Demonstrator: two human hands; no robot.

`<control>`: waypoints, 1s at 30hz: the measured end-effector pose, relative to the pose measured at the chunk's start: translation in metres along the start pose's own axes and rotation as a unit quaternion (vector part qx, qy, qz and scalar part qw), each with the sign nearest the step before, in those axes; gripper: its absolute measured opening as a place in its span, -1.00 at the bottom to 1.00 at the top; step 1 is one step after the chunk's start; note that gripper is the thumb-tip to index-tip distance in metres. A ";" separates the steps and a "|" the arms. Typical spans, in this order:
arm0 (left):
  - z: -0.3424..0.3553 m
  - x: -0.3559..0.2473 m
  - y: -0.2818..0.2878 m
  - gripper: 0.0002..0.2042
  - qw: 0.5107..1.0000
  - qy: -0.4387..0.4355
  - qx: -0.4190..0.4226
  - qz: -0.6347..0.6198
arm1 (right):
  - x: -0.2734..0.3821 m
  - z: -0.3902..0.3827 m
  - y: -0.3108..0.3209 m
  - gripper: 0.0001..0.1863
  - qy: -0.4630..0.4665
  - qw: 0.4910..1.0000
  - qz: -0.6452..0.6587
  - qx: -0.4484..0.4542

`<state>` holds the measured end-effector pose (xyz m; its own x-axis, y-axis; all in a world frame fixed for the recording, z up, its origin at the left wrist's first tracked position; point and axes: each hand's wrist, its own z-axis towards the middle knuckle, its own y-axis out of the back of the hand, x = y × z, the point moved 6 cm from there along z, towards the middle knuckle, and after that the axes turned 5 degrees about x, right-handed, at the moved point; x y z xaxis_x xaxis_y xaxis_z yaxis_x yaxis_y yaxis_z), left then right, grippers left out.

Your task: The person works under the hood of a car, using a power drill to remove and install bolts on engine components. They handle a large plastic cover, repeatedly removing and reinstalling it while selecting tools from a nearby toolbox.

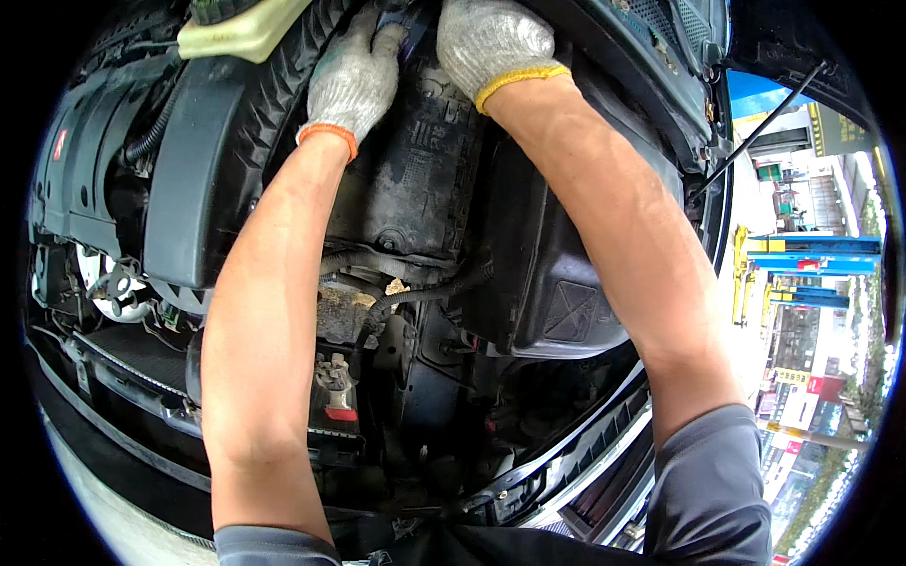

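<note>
My left hand (354, 87), in a white knit glove with an orange cuff, reaches to the upper edge of the picture. Its thumb and fingers come around a dark part there, which is too hidden to name. Close on its right, my right hand (495, 45) wears the same kind of glove with a yellow cuff. That hand is curled, back upward, and whatever its fingers hold is out of sight. Below and between both hands lies a long black ribbed plastic housing (415, 179) in the car's engine bay.
A black box-shaped cover (557, 292) sits under my right forearm. On the left are a black engine cover (85, 170) and a pale yellow fluid reservoir (236, 33). A corrugated hose (434, 288) crosses the middle. A prop rod (760, 132) and blue lift arms (816, 255) stand at right.
</note>
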<state>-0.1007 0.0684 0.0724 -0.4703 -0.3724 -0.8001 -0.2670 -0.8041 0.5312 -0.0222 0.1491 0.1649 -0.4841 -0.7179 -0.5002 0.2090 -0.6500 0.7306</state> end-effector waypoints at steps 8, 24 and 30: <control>-0.009 -0.015 0.005 -0.37 0.998 0.023 0.034 0.044 | 0.011 -0.004 -0.042 -0.41 0.002 0.989 0.144 -0.017; -0.102 0.006 -0.002 -0.16 0.916 0.029 0.228 0.328 | 0.039 0.005 -0.052 -0.47 -0.079 0.939 0.329 -0.057; -0.104 0.003 -0.006 -0.22 0.910 0.009 0.232 0.343 | 0.048 0.010 -0.064 -0.46 -0.061 0.957 0.282 -0.043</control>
<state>-0.0129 0.0238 0.0384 -0.6468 -0.7245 -0.2383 -0.2448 -0.0987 0.9645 -0.0676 0.1585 0.0991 -0.3681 -0.9295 0.0228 0.5320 -0.1904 0.8251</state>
